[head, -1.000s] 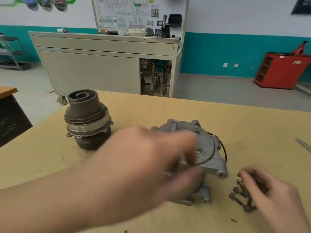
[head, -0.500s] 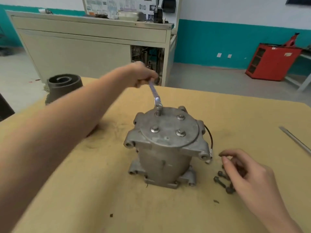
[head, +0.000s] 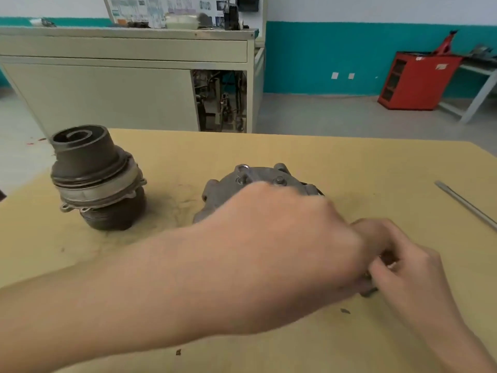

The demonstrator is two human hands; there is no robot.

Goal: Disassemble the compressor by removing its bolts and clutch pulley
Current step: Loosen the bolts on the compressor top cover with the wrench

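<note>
- Since half a second ago, your left hand [head: 285, 227] has swung the wrench [head: 248, 175] from the far side of the compressor [head: 215, 195] round to the near right, where it now touches your right hand [head: 411, 270].
- Nearest you, your left forearm crosses the table [head: 269, 345] and hides most of the compressor body. The left hand is blurred, but it looks clamped round the wrench handle.
- Your right hand is curled over the loose bolts [head: 369, 291], just right of the compressor. I cannot tell whether it pinches one.
- Risk: the handle's arc ends right where those fingers are. One more sweep could rap your knuckles or scatter the bolts across the table.
- Risk: neither hand appears to brace the compressor. A hard pull on a tight bolt could spin or tip it.
- The wrench ring sits on the far-left cover bolt, beyond your knuckles. At this speed it could slip off and round the head. Another cover bolt [head: 278, 181] is still seated.
- Farther left, well apart from both hands, stands the removed scroll-and-pulley section [head: 94, 179].
</note>
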